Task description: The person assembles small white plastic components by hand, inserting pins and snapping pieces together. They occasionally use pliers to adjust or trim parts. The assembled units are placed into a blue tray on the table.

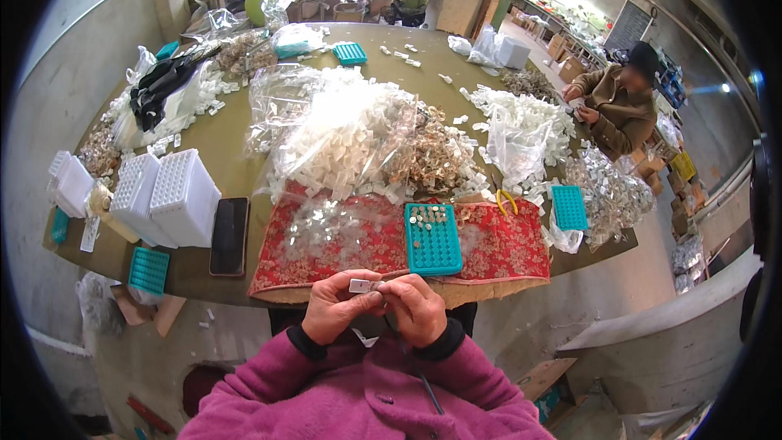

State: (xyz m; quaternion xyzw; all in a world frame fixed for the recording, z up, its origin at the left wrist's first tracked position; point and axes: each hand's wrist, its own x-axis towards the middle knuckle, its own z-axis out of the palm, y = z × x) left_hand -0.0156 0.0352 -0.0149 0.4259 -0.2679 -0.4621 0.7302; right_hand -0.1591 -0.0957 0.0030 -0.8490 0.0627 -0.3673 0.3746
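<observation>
Just off the near table edge, my two hands meet in front of my chest. My left hand (pixel 332 311) pinches a small white plastic piece (pixel 358 286) between thumb and fingers. My right hand (pixel 419 311) is closed at the right end of that piece; its fingertips hide what they grip. A thin dark cord (pixel 424 388) runs down from beneath the right hand over my sleeve. Beyond my hands, a teal tray (pixel 433 254) with round pockets holds several small round metal parts (pixel 429 214) in its far rows. It lies on a red patterned cloth (pixel 503 253).
Heaps of white plastic pieces (pixel 334 134) and brownish metal parts (pixel 432 155) cover the table's middle. Yellow-handled pliers (pixel 507 202) lie on the cloth's right. White trays (pixel 184 195) and a dark phone (pixel 230 236) stand left. Another person (pixel 623 110) works at the far right.
</observation>
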